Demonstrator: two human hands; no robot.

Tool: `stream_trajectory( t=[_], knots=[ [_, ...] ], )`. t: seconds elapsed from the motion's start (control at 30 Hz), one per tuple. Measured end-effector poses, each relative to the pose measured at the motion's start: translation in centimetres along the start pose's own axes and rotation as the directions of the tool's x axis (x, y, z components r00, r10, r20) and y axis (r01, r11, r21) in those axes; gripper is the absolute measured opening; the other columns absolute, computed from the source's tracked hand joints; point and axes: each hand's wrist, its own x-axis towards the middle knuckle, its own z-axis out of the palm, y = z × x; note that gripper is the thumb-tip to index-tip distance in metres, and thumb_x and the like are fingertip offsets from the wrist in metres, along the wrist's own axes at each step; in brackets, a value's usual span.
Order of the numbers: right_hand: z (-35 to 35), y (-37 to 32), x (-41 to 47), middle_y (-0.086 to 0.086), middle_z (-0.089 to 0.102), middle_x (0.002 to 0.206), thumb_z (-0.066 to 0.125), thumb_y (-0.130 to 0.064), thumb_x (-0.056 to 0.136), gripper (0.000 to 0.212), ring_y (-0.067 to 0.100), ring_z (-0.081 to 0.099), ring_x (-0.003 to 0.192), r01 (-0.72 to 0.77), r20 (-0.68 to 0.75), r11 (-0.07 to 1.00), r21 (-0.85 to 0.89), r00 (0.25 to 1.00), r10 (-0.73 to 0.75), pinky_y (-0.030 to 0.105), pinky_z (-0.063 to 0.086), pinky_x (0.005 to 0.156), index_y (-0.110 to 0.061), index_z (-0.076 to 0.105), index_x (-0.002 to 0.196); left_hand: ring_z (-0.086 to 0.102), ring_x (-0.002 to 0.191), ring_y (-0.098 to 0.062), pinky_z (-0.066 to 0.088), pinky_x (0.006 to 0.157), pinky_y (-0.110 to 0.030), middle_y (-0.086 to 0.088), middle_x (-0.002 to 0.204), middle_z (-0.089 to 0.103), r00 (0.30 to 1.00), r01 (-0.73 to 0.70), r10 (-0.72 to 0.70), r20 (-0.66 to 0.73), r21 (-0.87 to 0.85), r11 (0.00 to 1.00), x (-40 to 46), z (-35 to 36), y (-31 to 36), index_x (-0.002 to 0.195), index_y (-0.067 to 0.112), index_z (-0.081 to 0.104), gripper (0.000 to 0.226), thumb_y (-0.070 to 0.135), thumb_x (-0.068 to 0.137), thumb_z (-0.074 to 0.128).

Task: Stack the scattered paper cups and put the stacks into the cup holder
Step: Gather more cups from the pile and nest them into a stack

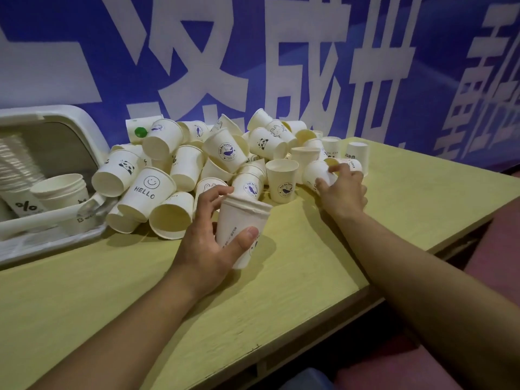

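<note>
Hands are working beside the cup pile [197, 161]: left hand [209, 243] is gripping a nested stack [240, 223], right hand [342, 190] is pinching a loose cup [316, 173]; it should be seated squarely onto that stack.

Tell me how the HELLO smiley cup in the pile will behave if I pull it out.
The HELLO smiley cup is thin paper, so probably very light and easily crushed by a hard grip. It lies tilted with other paper cups leaning on it; pulling it likely sets neighbours rolling across the table.
</note>
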Motion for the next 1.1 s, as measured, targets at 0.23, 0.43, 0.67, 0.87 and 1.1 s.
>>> stream_trajectory(
  t=[0.23,0.43,0.67,0.87,1.1],
  knots=[
    [-2.8,0.3,-1.5,0.001,0.044,0.126,0.07,-0.038,0.081,0.058,0.026,0.055,0.105,0.022,0.04,0.944,0.33,0.999,-0.037,0.045,0.056,0.086,-0.031,0.041,0.131,0.057,0.096,0.014,0.046,0.071,-0.006,0.033,0.124,0.044,0.994,0.008,-0.015,0.112,0.067,0.998,0.4,2.0,0.3,0.116,0.074,0.032,0.062,0.066,0.063,0.064],
    [-6.6,0.9,-3.3,-0.009,0.05,0.111,0.057,-0.036,0.097,0.046,0.017,0.064,0.093,0.103,0.016,0.729,0.677,0.988,-0.154,0.032,0.061,0.072,-0.035,0.036,0.138,0.057,0.103,0.008,0.054,0.081,-0.021,0.035,0.126,0.047,0.972,-0.061,0.034,0.234,0.111,0.992,4.3,6.2,1.1,0.126,0.069,0.03,0.066,0.064,0.07,0.065],
    [-7.8,-0.1,-2.7,-0.019,0.045,0.113,0.057,-0.026,0.097,0.061,-0.001,0.054,0.096,0.23,0.187,0.761,0.607,0.889,-0.418,0.013,0.051,0.06,-0.051,0.027,0.144,0.06,0.117,-0.021,0.058,0.09,-0.049,0.001,0.151,0.042,0.984,-0.066,0.059,0.166,0.036,0.997,6.9,12.1,0.0,0.147,0.063,0.0,0.093,0.057,0.083,0.069],
    [-6.3,0.3,-1.4,-0.005,0.057,0.122,0.048,-0.026,0.101,0.026,-0.002,0.053,0.111,0.429,0.119,0.71,0.559,0.806,-0.58,0.014,0.047,0.089,-0.03,0.072,0.112,0.047,0.136,-0.019,0.047,0.108,-0.049,0.001,0.158,0.035,0.996,-0.056,0.046,-0.072,-0.144,0.988,7.6,11.4,-1.3,0.145,0.065,0.008,0.097,0.05,0.074,0.072],
    [-3.8,4.1,7.3,-0.004,0.052,0.129,0.063,-0.01,0.086,0.044,0.019,0.046,0.118,0.477,-0.039,0.878,-0.022,0.878,-0.478,0.032,0.041,0.101,-0.03,0.061,0.125,0.064,0.107,-0.015,0.057,0.091,-0.044,0.001,0.131,0.057,0.997,-0.043,0.031,-0.07,-0.175,0.984,8.3,11.4,-2.2,0.133,0.053,0.032,0.077,0.038,0.073,0.078]
  ],
)
